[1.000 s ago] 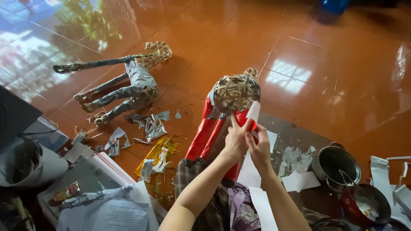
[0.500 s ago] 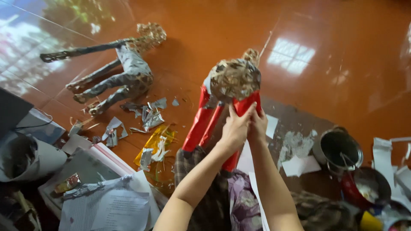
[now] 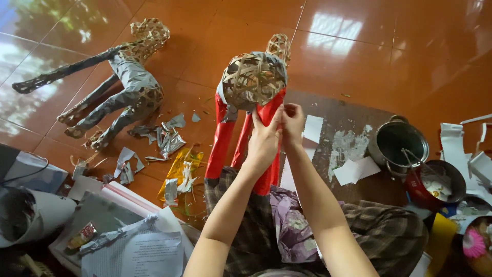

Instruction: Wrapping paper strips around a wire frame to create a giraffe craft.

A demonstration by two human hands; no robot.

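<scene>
This looks like a room in a home used as a handicraft workspace, with the work done seated on the floor. The floor (image 3: pixel 389 56) is glossy reddish-brown tile that mirrors window light at the upper left and top centre of the frame. A woven bamboo animal frame (image 3: pixel 253 79) partly covered in red paper stands at centre, and a second woven figure (image 3: pixel 123 82) wrapped in grey paper lies at upper left. Torn paper scraps (image 3: pixel 164 138) litter the tiles left of centre, a steel pot (image 3: pixel 397 146) and a red bowl (image 3: pixel 435 184) sit at right, and stacked printed sheets (image 3: pixel 148 251) lie at lower left.
</scene>
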